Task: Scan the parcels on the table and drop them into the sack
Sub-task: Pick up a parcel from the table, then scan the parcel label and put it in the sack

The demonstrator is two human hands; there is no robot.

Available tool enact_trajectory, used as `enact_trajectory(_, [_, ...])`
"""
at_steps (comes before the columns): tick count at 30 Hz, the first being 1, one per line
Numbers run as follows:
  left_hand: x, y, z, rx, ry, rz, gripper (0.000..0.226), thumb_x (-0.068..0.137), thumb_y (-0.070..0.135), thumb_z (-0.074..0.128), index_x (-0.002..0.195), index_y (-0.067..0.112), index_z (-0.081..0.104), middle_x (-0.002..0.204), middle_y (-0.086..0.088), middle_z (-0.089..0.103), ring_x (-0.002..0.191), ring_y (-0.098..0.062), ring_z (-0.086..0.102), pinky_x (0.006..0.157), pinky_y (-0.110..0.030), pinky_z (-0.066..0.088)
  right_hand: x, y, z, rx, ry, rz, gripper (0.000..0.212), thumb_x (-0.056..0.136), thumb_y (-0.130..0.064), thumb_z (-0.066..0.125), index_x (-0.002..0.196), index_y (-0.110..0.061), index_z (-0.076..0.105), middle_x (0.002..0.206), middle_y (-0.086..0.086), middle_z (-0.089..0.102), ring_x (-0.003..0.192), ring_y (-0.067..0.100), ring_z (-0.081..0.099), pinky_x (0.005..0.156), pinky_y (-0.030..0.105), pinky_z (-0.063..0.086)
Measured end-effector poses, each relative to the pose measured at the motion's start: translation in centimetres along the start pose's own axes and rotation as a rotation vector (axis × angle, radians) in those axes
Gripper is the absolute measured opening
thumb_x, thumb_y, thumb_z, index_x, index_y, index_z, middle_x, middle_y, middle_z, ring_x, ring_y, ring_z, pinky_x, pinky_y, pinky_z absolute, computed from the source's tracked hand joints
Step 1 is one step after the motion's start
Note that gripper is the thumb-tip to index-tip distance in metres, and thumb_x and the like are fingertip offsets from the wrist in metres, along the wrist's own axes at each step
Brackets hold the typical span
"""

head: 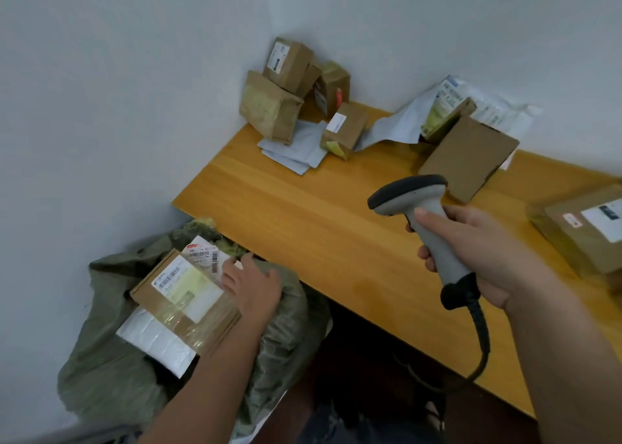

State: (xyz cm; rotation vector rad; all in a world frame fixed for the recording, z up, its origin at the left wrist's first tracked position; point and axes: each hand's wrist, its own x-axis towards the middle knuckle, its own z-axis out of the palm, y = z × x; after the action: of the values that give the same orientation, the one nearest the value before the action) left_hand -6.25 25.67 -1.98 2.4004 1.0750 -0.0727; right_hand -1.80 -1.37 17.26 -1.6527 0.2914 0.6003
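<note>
Little can be read. The white label (pixel 203 253) at the sack's mouth, at about eight o'clock, shows a red tab, barcodes and digits like "642" and "714", the rest blurred. The flat cardboard parcel's label (pixel 175 275) just below it carries a barcode and smeared print. Labels on the table's parcels are illegible.

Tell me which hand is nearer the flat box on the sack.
Left. The left hand rests on the flat box over the sack; the right hand holds the scanner above the table.
</note>
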Motion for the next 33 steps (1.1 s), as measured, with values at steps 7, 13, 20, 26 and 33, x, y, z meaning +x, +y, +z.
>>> enact_trajectory(7, [-5.5, 13.6, 6.2, -0.005, -0.120, 0.392, 0.042, 0.095, 0.014, 0.055, 0.135, 0.010, 0.044, 0.143, -0.014, 0.024, 0.123, -0.032, 0.034, 0.088, -0.038, 0.040, -1.1, 3.2, -12.2, 0.202, 0.238, -0.008, 0.018, 0.096, -0.026, 0.060, 0.108, -0.013, 0.060, 0.094, 0.011, 0.059, 0.061, 0.015, 0.055, 0.057, 0.032, 0.048])
enact_trajectory(13, [-14.8, 24.7, 14.3, 0.008, -0.237, 0.741, 0.043, 0.095, 0.016, 0.054, 0.137, 0.011, 0.044, 0.141, -0.011, 0.027, 0.122, -0.023, 0.037, 0.089, -0.027, 0.039, -1.7, 7.4, -25.5, 0.372, 0.512, 0.004, 0.025, 0.095, -0.018, 0.061, 0.117, -0.006, 0.057, 0.088, 0.012, 0.058, 0.057, 0.015, 0.054, 0.052, 0.029, 0.047])
enact_trajectory(20, [-27.3, 35.1, 23.9, 0.049, -0.717, 0.966, 0.076, 0.089, 0.043, 0.065, 0.148, 0.013, 0.028, 0.142, -0.004, 0.028, 0.131, -0.020, 0.034, 0.107, -0.033, 0.039, -3.0, 11.7, -38.0, 0.549, 0.804, 0.086, 0.033, 0.093, -0.010, 0.061, 0.123, -0.002, 0.052, 0.084, 0.011, 0.056, 0.062, 0.017, 0.054, 0.057, 0.032, 0.048])
enact_trajectory(26, [-32.5, 38.8, 29.1, 0.097, -0.770, 0.928, 0.081, 0.086, 0.048, 0.067, 0.148, 0.013, 0.028, 0.142, -0.004, 0.035, 0.132, -0.021, 0.037, 0.109, -0.039, 0.039, -3.3, 14.2, -42.1, 0.567, 0.795, 0.149, 0.032, 0.093, -0.012, 0.063, 0.122, -0.004, 0.053, 0.092, 0.013, 0.057, 0.066, 0.017, 0.058, 0.058, 0.030, 0.050])
enact_trajectory(33, [-30.1, 38.7, 28.6, -0.176, -0.942, 0.596, 0.038, 0.084, 0.025, 0.075, 0.115, 0.015, 0.055, 0.111, -0.001, 0.060, 0.101, -0.017, 0.059, 0.068, -0.018, 0.048, -2.8, 14.8, -43.0, 0.599, 0.766, 0.161, 0.029, 0.091, -0.009, 0.064, 0.119, -0.005, 0.054, 0.080, 0.013, 0.057, 0.063, 0.019, 0.055, 0.058, 0.032, 0.048])
